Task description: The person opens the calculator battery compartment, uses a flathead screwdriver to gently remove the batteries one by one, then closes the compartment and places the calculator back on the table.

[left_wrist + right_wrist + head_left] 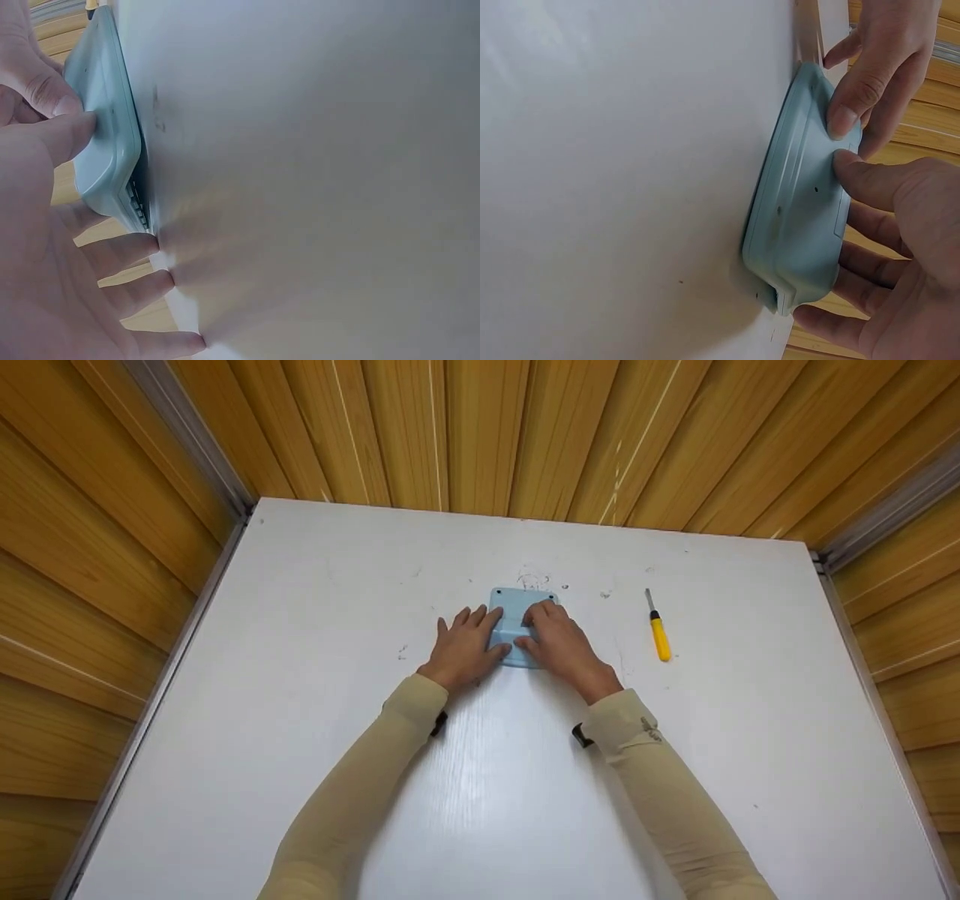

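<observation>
A light-blue calculator [514, 601] lies back side up on the white table, dark screw holes at its far corners. A row of dark keys shows under its edge in the left wrist view. My left hand [461, 652] is at its left side, thumb pressing on the back and the other fingers spread, several fingertips touching the table. With fingers bent over the right part, my right hand [564, 649] grips the calculator, its thumb on the back close to the left thumb. In the right wrist view both thumbs meet near the middle of the calculator [802, 217].
A screwdriver [659, 637] with a yellow and black handle lies to the right of the hands, its tip pointing away. Small dark marks dot the white table [337, 585]. Wood-patterned panels [480, 435] rise behind and at both sides.
</observation>
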{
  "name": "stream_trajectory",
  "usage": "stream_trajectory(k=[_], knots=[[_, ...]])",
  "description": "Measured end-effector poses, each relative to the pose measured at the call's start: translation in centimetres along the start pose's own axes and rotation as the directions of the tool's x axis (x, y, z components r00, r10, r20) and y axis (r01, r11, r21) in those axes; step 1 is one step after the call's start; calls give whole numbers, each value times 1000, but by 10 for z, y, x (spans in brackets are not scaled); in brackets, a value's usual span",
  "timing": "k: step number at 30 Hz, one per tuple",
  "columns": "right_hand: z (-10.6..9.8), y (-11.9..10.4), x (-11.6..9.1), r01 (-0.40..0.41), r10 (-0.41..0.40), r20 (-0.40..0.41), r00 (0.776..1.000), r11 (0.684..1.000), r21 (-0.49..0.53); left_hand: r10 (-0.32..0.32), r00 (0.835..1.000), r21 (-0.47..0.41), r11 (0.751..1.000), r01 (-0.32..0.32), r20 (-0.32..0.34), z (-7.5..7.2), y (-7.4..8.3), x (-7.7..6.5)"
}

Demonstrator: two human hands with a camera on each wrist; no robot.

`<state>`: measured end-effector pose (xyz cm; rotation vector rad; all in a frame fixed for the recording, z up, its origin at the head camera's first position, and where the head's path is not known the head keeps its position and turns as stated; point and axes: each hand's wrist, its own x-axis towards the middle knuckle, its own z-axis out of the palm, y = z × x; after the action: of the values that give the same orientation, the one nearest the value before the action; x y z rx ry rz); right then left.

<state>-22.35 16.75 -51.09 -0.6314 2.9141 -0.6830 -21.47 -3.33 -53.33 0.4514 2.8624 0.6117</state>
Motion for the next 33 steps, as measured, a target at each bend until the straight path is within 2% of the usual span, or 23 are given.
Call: stream_trajectory(k=[13,25,33], knots=[[1,-2,2,-20,20,-24,1000,1000,9,0,1000,-7,1000,0,13,-2,1,-2],[-3,-7,1,-40,44,-82,996,998,51,-3,1000,-13,1000,3,14,0,0,-2],[-4,-8,0,-47,52,-70,996,996,76,-2,1000,-13,1000,2,12,0,0,-1]])
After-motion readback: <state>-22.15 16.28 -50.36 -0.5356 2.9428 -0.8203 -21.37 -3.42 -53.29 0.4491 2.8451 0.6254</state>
